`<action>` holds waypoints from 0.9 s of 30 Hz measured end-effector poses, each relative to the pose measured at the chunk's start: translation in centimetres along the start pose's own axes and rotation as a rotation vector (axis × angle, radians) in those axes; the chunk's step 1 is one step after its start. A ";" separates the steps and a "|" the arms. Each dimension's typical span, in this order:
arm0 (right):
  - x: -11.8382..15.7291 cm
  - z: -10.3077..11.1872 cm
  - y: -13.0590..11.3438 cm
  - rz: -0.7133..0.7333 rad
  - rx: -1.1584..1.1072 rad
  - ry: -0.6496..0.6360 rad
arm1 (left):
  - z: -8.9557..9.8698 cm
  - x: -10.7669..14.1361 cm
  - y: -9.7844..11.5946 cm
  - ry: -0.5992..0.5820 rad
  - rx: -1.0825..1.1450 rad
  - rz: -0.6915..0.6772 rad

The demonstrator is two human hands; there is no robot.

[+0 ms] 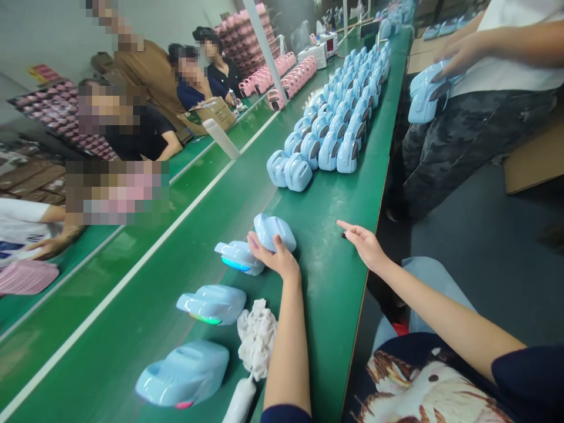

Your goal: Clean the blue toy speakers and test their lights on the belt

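My left hand is cupped against the near side of a glossy light-blue plastic device, with thumb and fingers apart around it. Over the table's right side, my right hand has its index finger stretched out. The other fingers pinch a small black piece, too small to name. Left of my left hand lies a similar blue device with a glowing cyan strip. Nearer to me are another blue device, lit green, and one more blue device, showing a pinkish-red light.
A crumpled white cloth and a white cylindrical object lie beside my left forearm. Rows of blue devices stand farther along the green table. A standing person's hand holds another at right. Several people sit across.
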State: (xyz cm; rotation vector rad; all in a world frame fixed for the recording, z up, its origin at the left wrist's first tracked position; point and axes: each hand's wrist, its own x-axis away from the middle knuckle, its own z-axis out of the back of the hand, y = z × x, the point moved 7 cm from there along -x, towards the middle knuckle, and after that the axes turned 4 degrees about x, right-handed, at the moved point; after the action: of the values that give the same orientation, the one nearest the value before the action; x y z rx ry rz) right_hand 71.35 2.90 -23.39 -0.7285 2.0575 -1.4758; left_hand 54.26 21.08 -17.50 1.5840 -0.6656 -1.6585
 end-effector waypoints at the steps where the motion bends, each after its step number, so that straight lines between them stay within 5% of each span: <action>1: 0.0 0.0 -0.1 -0.002 -0.001 -0.002 | 0.1 -0.1 -0.4 0.015 -0.019 0.025; 4: -0.1 0.0 -0.1 -0.008 -0.013 -0.003 | 0.1 0.0 -0.7 0.017 -0.057 0.048; 10: 0.0 0.1 0.2 -0.025 -0.052 -0.003 | -1.0 0.9 1.3 -0.104 -0.114 -0.139; 15: -1.3 0.1 -0.5 -0.120 -0.247 0.121 | -0.7 1.2 1.5 -0.089 -0.082 -0.145; 21: -10.0 -4.3 -3.7 -0.165 -0.282 0.048 | -0.8 1.2 1.5 -0.033 -0.075 -0.159; 27: -19.8 -8.9 -3.6 -0.241 -0.224 0.063 | -0.1 0.8 0.7 0.044 -0.056 -0.129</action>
State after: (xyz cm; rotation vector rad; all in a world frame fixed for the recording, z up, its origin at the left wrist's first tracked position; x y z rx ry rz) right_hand 80.31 21.42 -15.64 -1.0634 2.2724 -1.4210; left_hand 54.45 20.03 -17.47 1.6480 -0.4992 -1.7151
